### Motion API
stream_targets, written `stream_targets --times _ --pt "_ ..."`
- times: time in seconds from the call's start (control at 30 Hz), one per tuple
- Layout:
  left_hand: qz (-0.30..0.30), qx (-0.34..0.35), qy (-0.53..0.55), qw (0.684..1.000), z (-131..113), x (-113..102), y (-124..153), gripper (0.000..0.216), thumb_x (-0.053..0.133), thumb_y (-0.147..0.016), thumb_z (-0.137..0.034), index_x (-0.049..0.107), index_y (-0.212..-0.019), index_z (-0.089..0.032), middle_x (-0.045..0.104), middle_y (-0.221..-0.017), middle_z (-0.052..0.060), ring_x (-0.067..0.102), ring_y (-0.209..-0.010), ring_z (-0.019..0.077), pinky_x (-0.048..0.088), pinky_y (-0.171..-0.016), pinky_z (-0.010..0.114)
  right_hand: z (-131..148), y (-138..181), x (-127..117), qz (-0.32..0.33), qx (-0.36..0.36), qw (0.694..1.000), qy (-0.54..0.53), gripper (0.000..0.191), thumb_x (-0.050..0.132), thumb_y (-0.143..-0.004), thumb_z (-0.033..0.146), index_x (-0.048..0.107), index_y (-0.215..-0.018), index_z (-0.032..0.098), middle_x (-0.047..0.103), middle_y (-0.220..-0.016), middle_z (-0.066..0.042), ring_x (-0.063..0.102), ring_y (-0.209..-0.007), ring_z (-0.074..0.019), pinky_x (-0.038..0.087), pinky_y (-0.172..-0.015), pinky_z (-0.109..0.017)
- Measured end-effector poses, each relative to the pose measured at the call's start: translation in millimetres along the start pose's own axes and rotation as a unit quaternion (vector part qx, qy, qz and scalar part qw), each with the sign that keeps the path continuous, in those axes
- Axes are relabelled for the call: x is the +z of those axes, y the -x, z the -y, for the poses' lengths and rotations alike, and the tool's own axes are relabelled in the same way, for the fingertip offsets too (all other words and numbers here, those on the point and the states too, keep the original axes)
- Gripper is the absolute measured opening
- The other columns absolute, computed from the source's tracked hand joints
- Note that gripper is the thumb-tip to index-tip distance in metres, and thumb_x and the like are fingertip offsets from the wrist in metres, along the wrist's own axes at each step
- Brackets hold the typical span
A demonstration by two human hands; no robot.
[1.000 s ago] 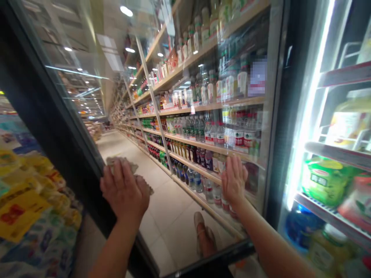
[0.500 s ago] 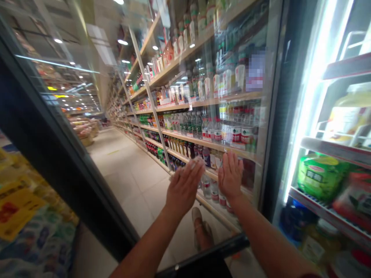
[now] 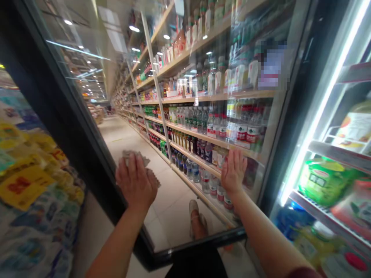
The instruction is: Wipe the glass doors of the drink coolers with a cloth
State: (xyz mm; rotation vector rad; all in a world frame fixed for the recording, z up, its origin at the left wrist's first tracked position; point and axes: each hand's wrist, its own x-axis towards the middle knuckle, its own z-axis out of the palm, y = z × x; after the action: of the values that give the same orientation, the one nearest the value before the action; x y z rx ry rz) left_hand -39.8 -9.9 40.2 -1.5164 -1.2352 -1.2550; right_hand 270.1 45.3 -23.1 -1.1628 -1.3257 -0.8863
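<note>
My left hand (image 3: 136, 184) lies flat on the glass door (image 3: 174, 220) of a cooler, pressing a crumpled grey cloth (image 3: 139, 157) against the pane near the door's dark left frame (image 3: 72, 127). The cloth's edges stick out beyond my fingertips. My right hand (image 3: 233, 172) rests further right on the same pane, fingers stretched up and together, palm on the glass, with nothing in it. The door stands swung open in front of me.
The lit cooler interior (image 3: 321, 181) on the right holds green and red packs on wire shelves. A long aisle with shelves of bottles (image 3: 203, 127) shows through the glass. Yellow and blue packaged goods (image 3: 26, 185) are stacked at left. My shoe (image 3: 197, 222) shows below.
Half a second ago my left hand had swept right, close to my right hand; now it is back at the left with the cloth. My right hand stayed on the glass.
</note>
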Motion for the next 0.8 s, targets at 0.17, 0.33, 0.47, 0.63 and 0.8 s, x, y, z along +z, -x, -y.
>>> stream_targets --times 0.17,0.33,0.47,0.63,0.8 --pt "-0.021 0.001 0.025 0.999 -42 5 -78 0.063 0.042 -0.099 -0.027 0.025 -0.159 -0.015 0.026 -0.165 0.013 0.011 -0.156 0.0323 0.012 -0.125 0.060 0 1 2 -0.007 -0.003 1.000 0.002 0.064 0.036 -0.102 0.023 0.015 -0.162 0.015 0.042 -0.157 -0.021 0.026 -0.153 -0.0304 0.024 -0.120 -0.057" --pt "0.016 0.167 0.025 0.985 -110 37 -33 0.065 0.046 -0.094 -0.016 0.031 -0.157 -0.016 0.030 -0.164 0.008 0.010 -0.156 0.0255 0.011 -0.129 0.047 -5 2 2 -0.018 -0.015 1.000 -0.006 0.064 0.037 -0.102 0.023 0.017 -0.162 0.015 0.042 -0.156 -0.021 0.026 -0.153 -0.0304 0.026 -0.120 -0.058" --pt "0.081 0.347 0.050 0.933 -127 53 38 0.060 0.041 -0.092 -0.011 0.045 -0.150 -0.019 0.029 -0.164 0.000 0.019 -0.155 0.0186 0.008 -0.129 0.038 -8 2 -1 -0.019 -0.022 1.000 -0.007 0.064 0.037 -0.102 0.023 0.016 -0.162 0.016 0.042 -0.157 -0.021 0.027 -0.153 -0.0309 0.027 -0.120 -0.058" --pt "0.042 0.252 -0.006 0.967 -73 22 0 0.058 0.048 -0.095 -0.015 0.042 -0.152 -0.020 0.037 -0.160 0.002 0.017 -0.155 0.0198 0.007 -0.129 0.040 -8 3 -3 -0.007 -0.023 1.000 -0.001 0.064 0.035 -0.102 0.023 0.015 -0.162 0.015 0.040 -0.157 -0.022 0.029 -0.152 -0.0321 0.028 -0.119 -0.059" --pt "-0.013 0.059 -0.046 0.997 -1 -10 -41 0.066 0.050 -0.097 -0.025 0.027 -0.158 -0.013 0.031 -0.163 0.014 0.016 -0.155 0.0293 0.015 -0.126 0.051 -11 5 1 -0.012 -0.023 1.000 -0.008 0.064 0.037 -0.101 0.022 0.018 -0.161 0.014 0.042 -0.156 -0.023 0.028 -0.152 -0.0324 0.027 -0.120 -0.061"
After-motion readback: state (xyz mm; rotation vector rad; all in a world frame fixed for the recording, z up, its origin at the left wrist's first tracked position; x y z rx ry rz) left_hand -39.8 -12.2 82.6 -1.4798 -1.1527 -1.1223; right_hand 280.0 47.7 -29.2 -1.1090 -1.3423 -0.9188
